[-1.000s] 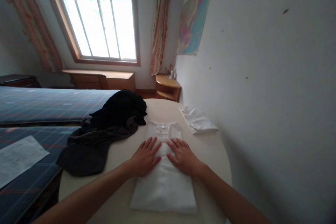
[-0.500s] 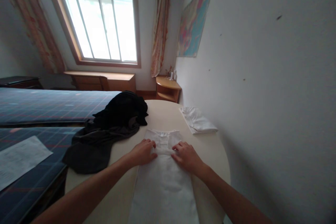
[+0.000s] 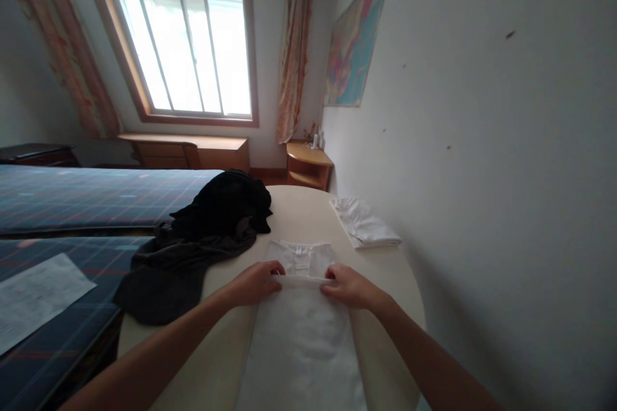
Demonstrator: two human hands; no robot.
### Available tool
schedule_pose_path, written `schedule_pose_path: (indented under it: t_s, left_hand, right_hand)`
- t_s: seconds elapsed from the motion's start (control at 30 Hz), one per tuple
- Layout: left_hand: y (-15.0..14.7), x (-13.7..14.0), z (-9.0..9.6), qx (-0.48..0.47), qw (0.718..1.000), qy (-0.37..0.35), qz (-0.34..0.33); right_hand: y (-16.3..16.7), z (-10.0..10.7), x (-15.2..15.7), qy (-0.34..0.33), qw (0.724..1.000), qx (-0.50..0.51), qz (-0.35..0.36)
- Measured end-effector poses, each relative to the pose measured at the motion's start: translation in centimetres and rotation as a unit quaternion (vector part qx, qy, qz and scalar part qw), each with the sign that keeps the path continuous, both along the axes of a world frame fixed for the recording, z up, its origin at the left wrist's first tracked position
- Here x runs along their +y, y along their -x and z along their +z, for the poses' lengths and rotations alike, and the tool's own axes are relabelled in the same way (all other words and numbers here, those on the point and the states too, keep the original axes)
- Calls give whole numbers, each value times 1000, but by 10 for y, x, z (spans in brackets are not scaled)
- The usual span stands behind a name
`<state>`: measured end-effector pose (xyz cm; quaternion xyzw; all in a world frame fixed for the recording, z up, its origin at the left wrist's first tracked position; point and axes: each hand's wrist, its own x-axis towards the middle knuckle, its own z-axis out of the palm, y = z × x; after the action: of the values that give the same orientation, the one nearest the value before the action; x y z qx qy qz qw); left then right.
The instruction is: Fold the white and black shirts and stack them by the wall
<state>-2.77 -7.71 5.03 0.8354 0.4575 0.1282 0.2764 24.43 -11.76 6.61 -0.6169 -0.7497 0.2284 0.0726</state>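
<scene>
A white shirt point(image 3: 304, 340) lies lengthwise on the round table, its neckline and inner label showing at the far end. A narrow straight edge of cloth runs across it just below the neck opening. My left hand point(image 3: 259, 282) pinches the left end of that edge between thumb and fingers. At the right end, my right hand point(image 3: 351, 286) grips the same edge in a like pinch. The cloth between the hands is drawn straight. The shirt's near end runs out of view at the bottom.
Dark clothes point(image 3: 222, 212) are heaped on the left of the cream table point(image 3: 299, 205). A folded white garment point(image 3: 366, 225) lies at its far right, near the wall. Blue plaid mattresses point(image 3: 96, 199) stand to the left, with a paper sheet point(image 3: 43, 295) on the nearer one.
My hands have moved slightly apart along the cloth edge. The edge, bunched before, is now straighter between them. The other clothes stay where they were.
</scene>
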Motion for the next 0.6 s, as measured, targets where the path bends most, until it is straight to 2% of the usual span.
schedule_pose_path:
  t_s: [0.1,0.2,0.33,0.43,0.5,0.6]
  left_hand:
    - [7,4,-2,-34,999,5,-2]
    - [12,11,6,-78,996,29,-25]
    - [14,29,42,-126,989,65,-51]
    - [10,55,64,-120,992,11,-41]
    - [6,74,65,-97,993,-55,-27]
    - [-1,96,39,-49,994,-93,13]
  right_hand:
    - [-8,1,3,28,999,35,8]
    - [-16,10,8,37,995,83,42]
    - [-29,40,24,25,985,154,68]
    - [-35,56,49,-22,983,175,55]
    - [-34,54,69,-59,982,176,43]
    - [-27,28,93,-75,986,147,-4]
